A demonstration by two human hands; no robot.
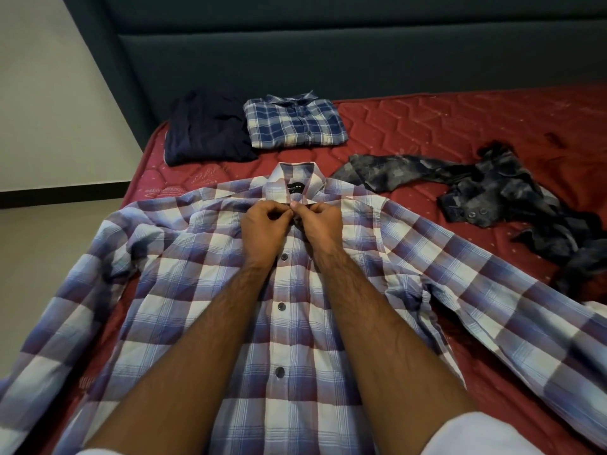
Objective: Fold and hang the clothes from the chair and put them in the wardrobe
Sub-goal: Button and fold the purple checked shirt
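Shirt in hand: Because it is thin woven cotton by the look of it, the plaid shirt should be light, limp and quick to crease; it lies face up on the bed, sleeves spread to either side, collar toward the headboard.
Where to hold it: I judge the firm parts best, the collar, the shoulder seams and the button placket, since the loose body cloth would only bunch and slide.
Left hand: the left hand has its fingers curled and pinches the shirt's front edge just under the collar.
Right hand: the right hand pinches the facing edge, fingertips meeting the left's, apparently at the top button, which is hidden.
Lower buttons: three dark buttons show down the front; they look fastened.
Folded pile: a blue checked shirt and a dark navy garment lie folded side by side near the headboard.
Unfolded: a grey patterned garment sprawls crumpled to the right.
Bed: a red quilted mattress carries everything.
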